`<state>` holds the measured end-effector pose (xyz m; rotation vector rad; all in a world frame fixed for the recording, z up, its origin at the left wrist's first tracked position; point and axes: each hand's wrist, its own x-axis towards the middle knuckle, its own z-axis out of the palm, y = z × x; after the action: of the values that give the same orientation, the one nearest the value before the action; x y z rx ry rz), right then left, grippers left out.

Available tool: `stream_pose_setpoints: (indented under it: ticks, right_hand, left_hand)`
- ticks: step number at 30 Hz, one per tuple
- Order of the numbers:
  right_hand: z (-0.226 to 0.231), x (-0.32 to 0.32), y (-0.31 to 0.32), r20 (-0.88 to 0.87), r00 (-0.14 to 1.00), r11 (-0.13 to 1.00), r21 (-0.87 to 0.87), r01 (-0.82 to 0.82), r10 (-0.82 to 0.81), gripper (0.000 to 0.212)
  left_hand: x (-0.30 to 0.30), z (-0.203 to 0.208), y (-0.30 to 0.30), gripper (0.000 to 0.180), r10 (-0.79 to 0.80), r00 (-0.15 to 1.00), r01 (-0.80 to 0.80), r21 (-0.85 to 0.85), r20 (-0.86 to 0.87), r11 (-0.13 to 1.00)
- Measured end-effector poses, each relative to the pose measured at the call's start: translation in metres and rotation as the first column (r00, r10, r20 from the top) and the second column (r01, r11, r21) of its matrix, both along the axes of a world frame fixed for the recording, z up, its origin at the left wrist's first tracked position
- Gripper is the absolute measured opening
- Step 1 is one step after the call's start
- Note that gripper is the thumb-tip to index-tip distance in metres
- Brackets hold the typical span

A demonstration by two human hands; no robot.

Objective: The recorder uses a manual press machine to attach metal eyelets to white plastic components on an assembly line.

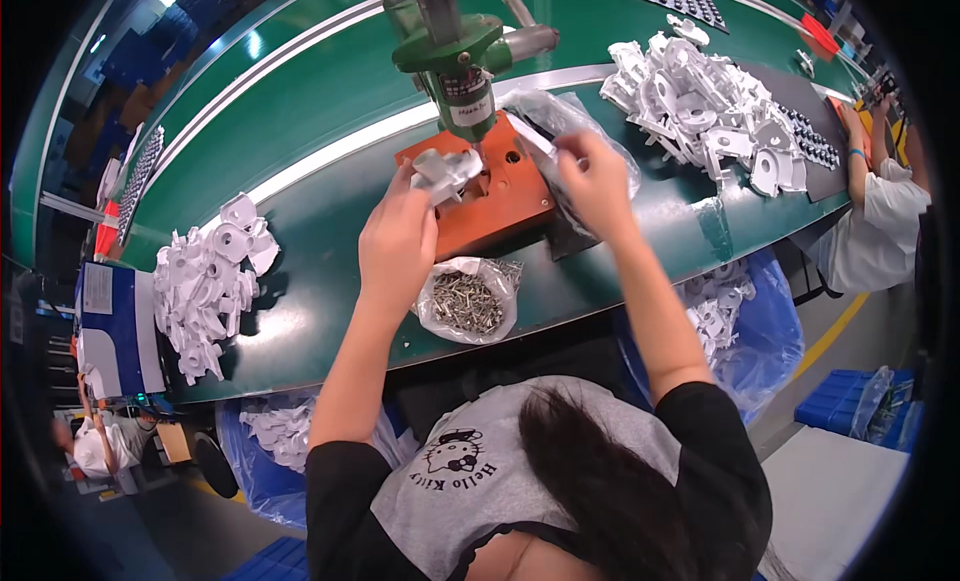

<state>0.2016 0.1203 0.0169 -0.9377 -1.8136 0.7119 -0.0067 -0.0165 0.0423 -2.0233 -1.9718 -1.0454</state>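
So I've got the left hand (397,231) clamped on a white plastic part (447,175), gripping it by its left side. That part sits over the left portion of the orange block (505,219), right by the lower tip of the green machine head (462,71); from my view I can't tell if it's touching the block or held just above.

The right hand (597,181) is over by the block's right side, fingers curled in with the thumb near them. Can't tell if they're actually pinching anything. It overlaps the clear plastic bag (622,153) in my feed, contact unclear.

Just in front of the block there's an open bag of small metal pieces (466,303). Heaps of similar white parts lie left (205,286) and right (695,106) on the green table (330,311).
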Motion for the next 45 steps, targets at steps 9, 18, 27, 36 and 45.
stream_pose_setpoints:
  ticks: [9, 18, 27, 36, 45]
  right_hand:
    - [-0.043, -0.008, 0.089, 0.680, 0.723, 0.993, 0.067, 0.100, -0.119, 0.025]
    - [-0.042, -0.014, 0.092, 0.690, 0.716, 0.994, 0.054, 0.096, -0.107, 0.021]
    - [-0.044, -0.013, 0.088, 0.564, 0.820, 0.994, 0.088, 0.061, -0.100, 0.016]
    - [-0.052, -0.020, 0.097, 0.695, 0.711, 0.989, 0.150, 0.002, -0.107, 0.018]
    - [-0.018, -0.004, 0.101, 0.237, 0.967, 0.970, -0.241, -0.032, 0.091, 0.020]
  left_hand:
    - [-0.003, -0.017, 0.022, 0.017, -0.122, 0.958, 0.112, -0.053, -0.260, 0.992]
    - [-0.008, -0.026, 0.019, 0.019, -0.132, 0.961, 0.137, 0.004, -0.245, 0.991]
    - [-0.006, -0.028, 0.018, 0.020, -0.113, 0.959, 0.142, 0.096, -0.259, 0.985]
    - [0.002, -0.026, 0.037, 0.014, -0.209, 0.970, 0.216, 0.045, -0.128, 0.975]
    - [-0.003, -0.029, 0.027, 0.016, -0.150, 0.983, 0.143, -0.065, -0.110, 0.988]
